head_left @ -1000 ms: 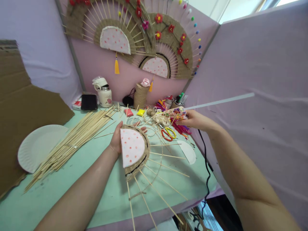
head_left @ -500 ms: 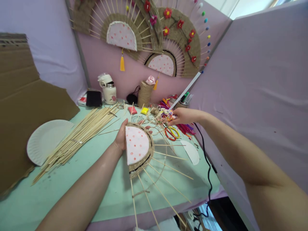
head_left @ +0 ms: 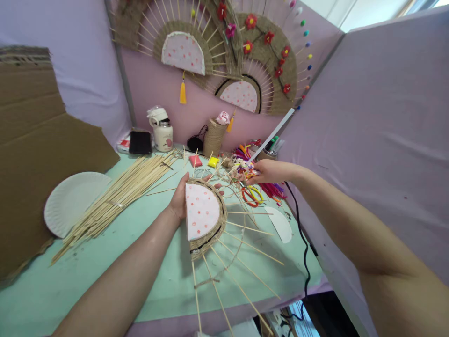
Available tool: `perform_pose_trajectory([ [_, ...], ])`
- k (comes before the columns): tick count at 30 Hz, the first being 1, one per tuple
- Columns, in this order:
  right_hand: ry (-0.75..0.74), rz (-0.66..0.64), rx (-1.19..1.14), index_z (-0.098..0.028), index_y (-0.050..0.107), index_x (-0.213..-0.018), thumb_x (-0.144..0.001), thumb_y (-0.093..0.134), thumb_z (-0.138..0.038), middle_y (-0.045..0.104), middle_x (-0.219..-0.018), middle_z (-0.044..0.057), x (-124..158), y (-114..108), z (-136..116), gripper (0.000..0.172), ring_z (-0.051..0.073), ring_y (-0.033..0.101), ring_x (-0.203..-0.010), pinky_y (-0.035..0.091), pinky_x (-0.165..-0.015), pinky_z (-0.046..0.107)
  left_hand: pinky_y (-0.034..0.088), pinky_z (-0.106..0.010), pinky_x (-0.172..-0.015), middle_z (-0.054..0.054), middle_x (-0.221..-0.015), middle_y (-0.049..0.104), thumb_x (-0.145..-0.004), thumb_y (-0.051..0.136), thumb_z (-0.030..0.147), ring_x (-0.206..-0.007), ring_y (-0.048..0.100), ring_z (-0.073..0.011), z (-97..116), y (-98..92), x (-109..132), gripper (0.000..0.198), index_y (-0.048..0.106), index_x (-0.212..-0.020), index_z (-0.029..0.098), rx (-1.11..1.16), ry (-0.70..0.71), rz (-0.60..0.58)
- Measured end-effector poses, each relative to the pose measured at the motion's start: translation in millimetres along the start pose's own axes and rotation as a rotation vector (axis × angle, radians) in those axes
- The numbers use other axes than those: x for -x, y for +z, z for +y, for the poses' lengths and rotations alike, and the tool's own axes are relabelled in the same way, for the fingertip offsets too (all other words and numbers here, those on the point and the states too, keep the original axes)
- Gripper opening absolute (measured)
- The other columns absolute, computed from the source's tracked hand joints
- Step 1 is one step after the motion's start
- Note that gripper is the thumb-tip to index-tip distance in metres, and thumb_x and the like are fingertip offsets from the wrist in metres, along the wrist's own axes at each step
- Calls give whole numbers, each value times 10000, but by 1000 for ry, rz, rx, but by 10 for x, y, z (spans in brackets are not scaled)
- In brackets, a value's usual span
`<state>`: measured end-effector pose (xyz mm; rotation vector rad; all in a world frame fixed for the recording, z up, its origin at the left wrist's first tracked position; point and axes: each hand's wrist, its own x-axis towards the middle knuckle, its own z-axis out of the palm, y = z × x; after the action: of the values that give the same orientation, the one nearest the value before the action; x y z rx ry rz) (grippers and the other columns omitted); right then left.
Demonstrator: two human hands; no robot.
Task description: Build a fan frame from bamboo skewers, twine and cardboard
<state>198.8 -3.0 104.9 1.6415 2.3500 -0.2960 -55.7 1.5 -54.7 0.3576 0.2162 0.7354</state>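
Note:
My left hand (head_left: 180, 199) grips a half-round fan (head_left: 202, 210) by its straight edge, thumb at the front and fingers behind. The fan has a white centre with pink dots, a twine rim with a black line, and thin sticks fanning outward. A strand of twine crosses several of the lower sticks. Over at the back right, my right hand (head_left: 268, 171) is closed at a small heap of multicoloured bits (head_left: 245, 167); what its fingers hold is hidden. Just below it lie scissors (head_left: 253, 196) with red and yellow handles.
A bundle of thin sticks (head_left: 119, 201) lies left beside a paper plate (head_left: 75, 201) and torn cardboard (head_left: 38, 164). Behind stand a bottle (head_left: 163, 135) and a twine roll (head_left: 213, 136). A white half-disc (head_left: 279, 224) and a black cable (head_left: 300, 234) are right.
The whole view has shifted slightly, so things appear a little further right. My left hand keeps its hold on the fan, and my right hand stays at the multicoloured heap.

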Motion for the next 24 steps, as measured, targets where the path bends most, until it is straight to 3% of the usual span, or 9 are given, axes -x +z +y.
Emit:
perform_pose_trajectory([
  [6,13,-36,49,-192,515,-678,-775,520,-650,449,-626,-4,-3,-13,-12,468,142,404,-598,293,-551,272,304,-631,-1026,-218,-1317,587,-839,448,628,-1174,578,-419,9,-23,1,699,441,-1381,185,-8,-13,-51],
  [24,10,-36,65,-172,580,-725,-788,531,-637,493,-649,9,-17,8,2,472,146,423,-610,310,-566,275,325,-608,-1016,-222,-1283,609,-840,435,635,-1125,615,-404,0,5,1,718,419,-1401,187,-8,0,0],
])
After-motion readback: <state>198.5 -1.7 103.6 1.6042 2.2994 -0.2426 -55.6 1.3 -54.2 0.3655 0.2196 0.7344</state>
